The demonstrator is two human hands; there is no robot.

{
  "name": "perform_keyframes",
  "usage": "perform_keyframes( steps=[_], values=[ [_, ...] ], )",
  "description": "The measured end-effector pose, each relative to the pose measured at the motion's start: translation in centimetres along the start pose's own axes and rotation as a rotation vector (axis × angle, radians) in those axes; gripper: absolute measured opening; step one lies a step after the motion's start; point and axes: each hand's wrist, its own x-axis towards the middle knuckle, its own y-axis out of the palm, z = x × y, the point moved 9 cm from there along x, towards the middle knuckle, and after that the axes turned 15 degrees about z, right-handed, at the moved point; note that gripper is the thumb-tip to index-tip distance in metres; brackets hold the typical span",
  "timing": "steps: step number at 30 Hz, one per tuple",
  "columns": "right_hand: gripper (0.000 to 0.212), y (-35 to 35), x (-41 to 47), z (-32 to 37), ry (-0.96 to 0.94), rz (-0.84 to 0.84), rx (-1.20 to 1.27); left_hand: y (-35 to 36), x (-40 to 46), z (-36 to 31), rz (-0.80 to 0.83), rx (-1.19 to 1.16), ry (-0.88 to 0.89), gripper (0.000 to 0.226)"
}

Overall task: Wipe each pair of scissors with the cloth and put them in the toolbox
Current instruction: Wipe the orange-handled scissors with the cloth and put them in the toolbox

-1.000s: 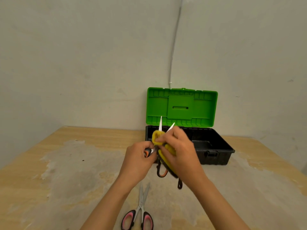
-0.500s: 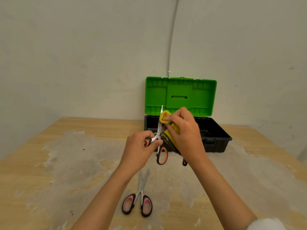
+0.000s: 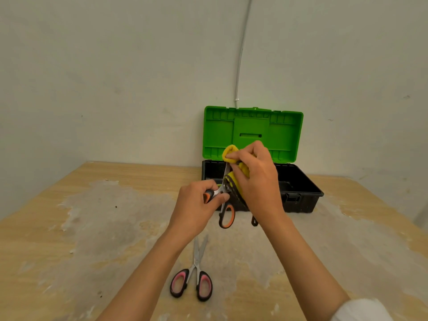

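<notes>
while the left hand (image 3: 196,205) has its fingers closed round one handle of the orange-handled scissors (image 3: 226,209), the right hand (image 3: 257,179) pinches the yellow cloth (image 3: 230,154) over the blade tips, so the first wipe looks unfinished. beyond the fingers the toolbox (image 3: 301,191) stands open, seemingly empty. the pink-handled scissors (image 3: 193,279) lie unwiped on the desk (image 3: 92,228) below the wrists; nothing blocks the way.

A bare workshop or utility corner is showing here. A worn wooden table (image 3: 69,228), its surface patched with grey residue, is standing against plain, scuffed plaster walls (image 3: 115,77). An exposed conduit (image 3: 240,56) is running down the wall. A green-lidded plastic toolbox (image 3: 301,193) is sitting open at the surface's far edge.
</notes>
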Motion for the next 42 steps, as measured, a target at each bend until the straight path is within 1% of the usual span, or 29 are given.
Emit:
perform_keyframes(
  steps=[2, 4, 5, 6, 8, 10, 12, 14, 16, 17, 19, 22, 24, 26, 28, 30, 32, 33, 34, 37, 38, 40, 42],
  values=[
    [0.017, 1.0, -0.7, 1.0, -0.071, 0.045, -0.004, -0.6, -0.1, 0.3, -0.022, -0.023, -0.015, 0.023],
    [0.016, 2.3, -1.9, 2.1, -0.152, 0.112, -0.080, -0.8, -0.2, 0.3, -0.021, -0.009, -0.005, 0.022],
    [0.016, 2.5, -2.1, 2.1, -0.153, 0.120, -0.106, -0.7, -0.3, 0.3, -0.011, 0.012, 0.004, 0.020],
    [0.017, 2.2, -1.9, 1.6, -0.127, 0.106, -0.112, -0.4, -0.5, 0.1, 0.000, 0.041, 0.015, 0.018],
    [0.016, 0.9, -0.5, 0.2, -0.038, 0.048, -0.095, 0.3, -0.8, -0.2, 0.014, 0.086, 0.036, 0.022],
    [0.014, -0.4, 1.3, -1.3, 0.049, 0.011, -0.066, 0.9, -1.3, -0.5, 0.028, 0.074, 0.056, 0.025],
    [0.012, -1.9, 2.3, -2.6, 0.123, -0.041, 0.053, 1.2, -1.5, -0.3, 0.032, 0.022, 0.055, 0.026],
    [0.011, -3.7, 1.8, -3.7, 0.188, -0.157, 0.223, 1.0, -1.5, 0.5, 0.014, -0.071, 0.007, 0.024],
    [0.009, -4.8, 0.2, -4.3, 0.235, -0.260, 0.318, 0.4, -1.4, 1.5, -0.024, -0.125, -0.045, 0.022],
    [0.008, -4.7, -0.7, -4.5, 0.256, -0.269, 0.343, 0.3, -1.3, 1.8, -0.036, -0.134, -0.061, 0.022],
    [0.005, -3.3, -2.4, -4.5, 0.288, -0.212, 0.363, 0.4, -1.3, 2.0, -0.042, -0.174, -0.081, 0.024],
    [0.009, 0.3, -4.5, -3.6, 0.307, -0.054, 0.372, 1.1, -1.1, 2.3, -0.029, -0.341, -0.117, 0.031],
    [0.011, 2.5, -5.5, -2.5, 0.317, 0.035, 0.376, 1.7, -1.0, 2.4, -0.023, -0.411, -0.183, 0.046],
    [0.022, 3.7, -6.0, -1.8, 0.335, 0.089, 0.384, 2.7, -1.0, 2.5, 0.031, -0.430, -0.252, 0.065],
    [0.033, 4.2, -6.1, -1.7, 0.362, 0.135, 0.380, 4.1, -1.2, 2.0, 0.126, -0.515, -0.245, 0.067],
    [0.037, 4.2, -6.2, -2.1, 0.374, 0.146, 0.396, 4.8, -1.5, 2.0, 0.185, -0.585, -0.231, 0.070],
    [0.035, 4.2, -6.3, -2.8, 0.378, 0.147, 0.425, 4.4, -1.4, 2.3, 0.184, -0.497, -0.179, 0.075],
    [0.034, 4.2, -6.4, -3.1, 0.386, 0.151, 0.451, 3.9, -1.3, 2.3, 0.169, -0.423, -0.145, 0.069],
    [0.034, 4.3, -6.5, -3.5, 0.398, 0.154, 0.502, 3.5, -1.3, 2.0, 0.152, -0.340, -0.109, 0.057],
    [0.030, 4.9, -6.8, -4.1, 0.414, 0.187, 0.769, 2.3, -1.5, 1.3, 0.056, -0.119, -0.031, 0.015],
    [0.028, 5.1, -6.8, -4.0, 0.395, 0.217, 0.832, 2.0, -1.5, 1.3, 0.031, -0.096, -0.033, 0.010],
    [0.028, 5.3, -6.8, -3.8, 0.335, 0.287, 0.876, 1.7, -1.1, 1.8, 0.033, -0.106, -0.058, 0.021],
    [0.029, 5.4, -7.0, -3.8, 0.299, 0.349, 0.902, 1.7, -0.8, 2.0, 0.085, -0.140, -0.067, 0.022]
  ],
)
